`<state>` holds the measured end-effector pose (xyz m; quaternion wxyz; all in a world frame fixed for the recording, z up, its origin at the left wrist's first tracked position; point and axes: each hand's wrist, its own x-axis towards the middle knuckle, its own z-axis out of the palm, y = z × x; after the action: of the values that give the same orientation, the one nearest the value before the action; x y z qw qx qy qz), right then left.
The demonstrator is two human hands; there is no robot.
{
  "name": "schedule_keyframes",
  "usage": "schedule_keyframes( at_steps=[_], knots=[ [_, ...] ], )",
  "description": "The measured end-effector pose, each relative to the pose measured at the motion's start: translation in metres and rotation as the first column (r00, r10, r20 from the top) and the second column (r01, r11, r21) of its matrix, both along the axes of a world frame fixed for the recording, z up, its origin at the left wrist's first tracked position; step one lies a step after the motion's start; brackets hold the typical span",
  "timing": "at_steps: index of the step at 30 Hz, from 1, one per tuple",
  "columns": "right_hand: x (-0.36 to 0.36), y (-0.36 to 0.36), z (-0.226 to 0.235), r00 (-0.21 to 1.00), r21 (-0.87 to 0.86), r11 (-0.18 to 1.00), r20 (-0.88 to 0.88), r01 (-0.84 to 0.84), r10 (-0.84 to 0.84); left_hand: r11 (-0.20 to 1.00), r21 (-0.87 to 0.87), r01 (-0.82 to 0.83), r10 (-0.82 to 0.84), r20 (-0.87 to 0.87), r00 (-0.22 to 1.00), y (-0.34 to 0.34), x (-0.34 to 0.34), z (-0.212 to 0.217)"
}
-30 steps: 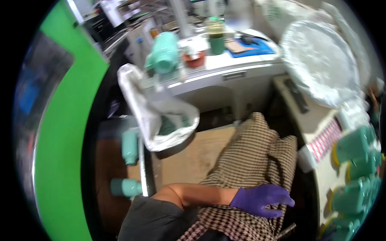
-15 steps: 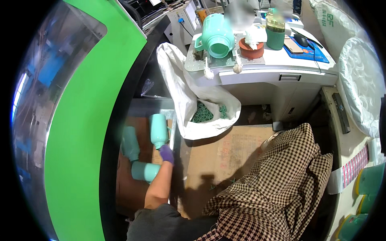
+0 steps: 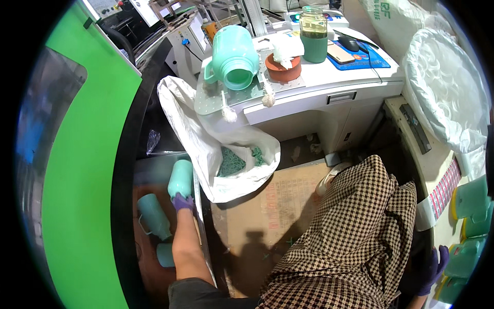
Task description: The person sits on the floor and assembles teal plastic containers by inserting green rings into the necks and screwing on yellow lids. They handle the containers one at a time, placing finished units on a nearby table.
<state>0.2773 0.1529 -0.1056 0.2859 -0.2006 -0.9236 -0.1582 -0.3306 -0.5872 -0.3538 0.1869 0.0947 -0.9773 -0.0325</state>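
My left hand point(image 3: 182, 202), in a purple glove, grips the neck end of a mint-green plastic jug body point(image 3: 180, 175) inside the bin at the left. Beside that lies a second jug body point(image 3: 152, 213) with a loop handle, on its side. A third jug body point(image 3: 165, 255) is partly hidden by my forearm. Far off at the lower right, my gloved right hand point(image 3: 436, 268) has its fingers stretched out and apart. It is next to a row of mint-green containers point(image 3: 465, 257) with yellow rims, and nothing shows in it.
A white sack point(image 3: 193, 149) with green scraps stands in front of the desk point(image 3: 319, 105). On the desk are a large mint jug point(image 3: 234, 54), an orange-brown tape roll point(image 3: 284, 69) and a glass bottle point(image 3: 313, 38). A green machine panel point(image 3: 87, 170) borders the left; a lined bag point(image 3: 445, 82) stands right.
My view has shifted, so the desk and sack sit further left. The jug at my left hand is now upended more toward the bin's far corner. My right hand has come into view.
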Motion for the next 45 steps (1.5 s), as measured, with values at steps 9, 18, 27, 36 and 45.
schedule_keyframes(
  at_steps=[9,18,27,36,45],
  knots=[
    [-0.053,-0.038,0.013,0.941,-0.194,0.931,-0.207,-0.309,0.269,0.739,0.284,0.611,-0.336,-0.631,0.700,0.153,0.079,0.213],
    [-0.182,-0.130,0.050,0.600,-0.360,0.483,-0.407,-0.798,0.689,-0.122,0.415,0.902,-0.886,-0.455,0.089,0.382,0.254,0.269],
    [-0.201,-0.129,-0.007,0.750,-0.618,0.537,-0.133,-0.574,0.648,-0.227,0.214,0.950,-0.970,-0.133,-0.202,0.455,0.273,0.288],
    [-0.173,-0.132,0.024,0.750,-0.903,0.045,-0.326,-0.428,0.576,-0.195,0.102,0.975,-0.973,-0.144,-0.179,0.478,0.280,0.312],
    [-0.148,-0.118,0.033,0.803,-0.882,0.095,-0.371,-0.462,0.467,-0.117,-0.040,0.992,-0.965,-0.232,-0.124,0.492,0.319,0.299]
  ],
)
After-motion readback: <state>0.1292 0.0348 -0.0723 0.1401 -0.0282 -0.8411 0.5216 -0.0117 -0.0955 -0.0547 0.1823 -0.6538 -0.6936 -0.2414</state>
